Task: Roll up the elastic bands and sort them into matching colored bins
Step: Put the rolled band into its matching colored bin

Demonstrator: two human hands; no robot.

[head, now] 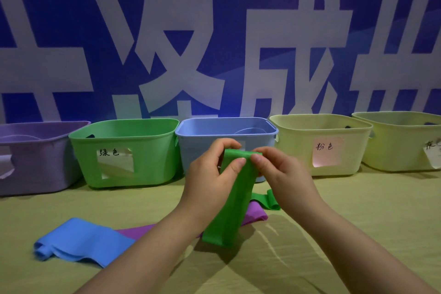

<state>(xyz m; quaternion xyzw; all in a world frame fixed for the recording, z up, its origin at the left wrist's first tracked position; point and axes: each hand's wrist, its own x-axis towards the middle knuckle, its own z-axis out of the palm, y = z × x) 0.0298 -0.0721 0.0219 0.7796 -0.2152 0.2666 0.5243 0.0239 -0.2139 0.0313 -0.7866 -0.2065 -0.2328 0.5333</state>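
Broadly, the desk (358, 222) carries everything: it is draped in a yellow-green cloth with soft creases. Along its far edge stands a row of rounded plastic bins with smooth walls and rolled rims: a purple bin (35, 164), a green bin (148, 162) with a handwritten label, a blue bin (202, 136), and two pale yellow bins (298, 145) bearing paper tags.

On the cloth near the left lies a blue band (83, 241), flat and matte, loosely folded on itself. A purple band (256, 212) stretches beneath the arms, and a short green strip (267, 199) lies just beside it; whether that strip is a separate band cannot be told.

The green band (229, 210), the piece in hand, is held up in front of the blue bin and hangs as a thin, limp rubbery ribbon, its lower fold touching the desk. The left hand (210, 179) and the right hand (284, 174) meet at its top edge, where the fingers (238, 164) of each are curled in and pinch the band against the thumbs.

This looks like the very start of the roll: the top edge is barely turned over. Next, the fingers would likely need to tuck that edge tight and wind downward evenly, keeping the slack straight, before carrying the roll left to the green bin.
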